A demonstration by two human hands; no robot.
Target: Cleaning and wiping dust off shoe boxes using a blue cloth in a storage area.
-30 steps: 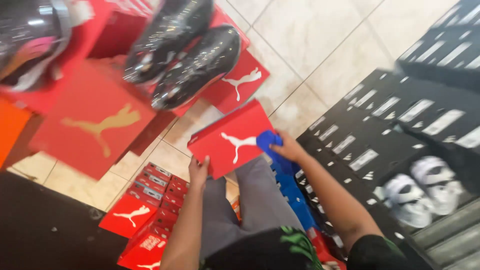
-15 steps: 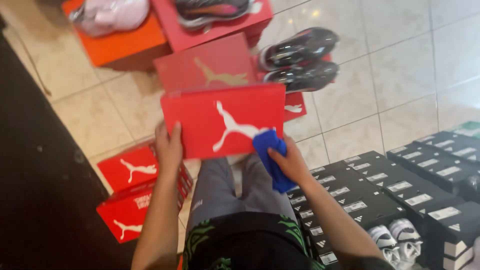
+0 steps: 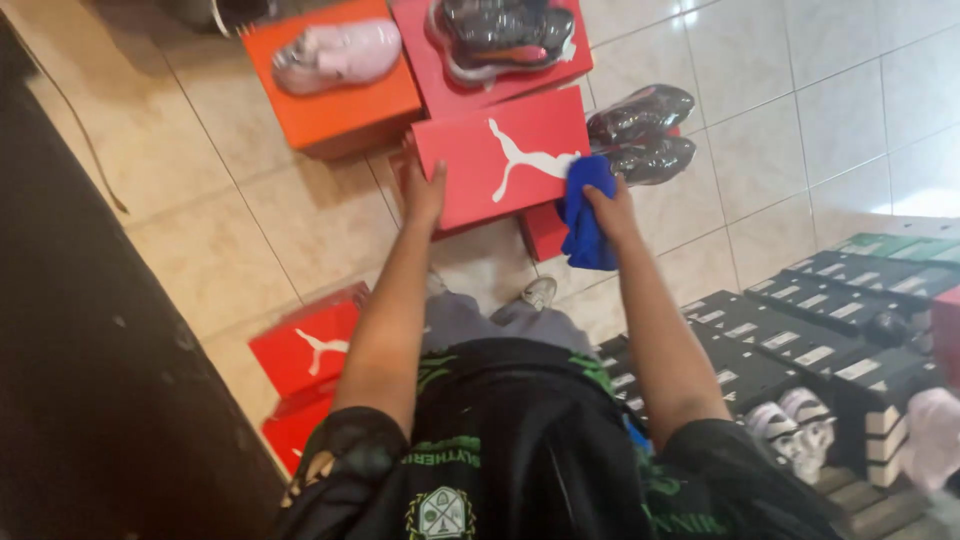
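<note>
The person stood over a tiled floor (image 3: 300,220), holding a red shoe box (image 3: 500,160) out in front of the body, its lid facing up with a white emblem across it. The left hand (image 3: 424,192) gripped the box's left edge, fingers wrapped over the rim and thumb on top. The right hand (image 3: 608,212) was closed around a bunched blue cloth (image 3: 582,215), pressing it against the box's right edge, with most of the cloth hanging below the hand.

Beyond the box, toward the far edge of the floor, an orange box (image 3: 335,110) carried a pink shoe (image 3: 338,52), and another red box (image 3: 470,85) carried dark wrapped shoes (image 3: 505,30). Just right of the held box lay a pair of black shoes in clear wrap (image 3: 642,132). More red boxes (image 3: 305,350) sat on the floor by the person's left leg, and rows of black boxes (image 3: 790,335) ran along the right.

The box seemed held mainly by one hand at one edge, so a firm wipe from the right could tip it or slide it out of that grip. The loose lid might also shift under the cloth's pressure. The dangling cloth end could catch the wrapped black shoes close behind it.
</note>
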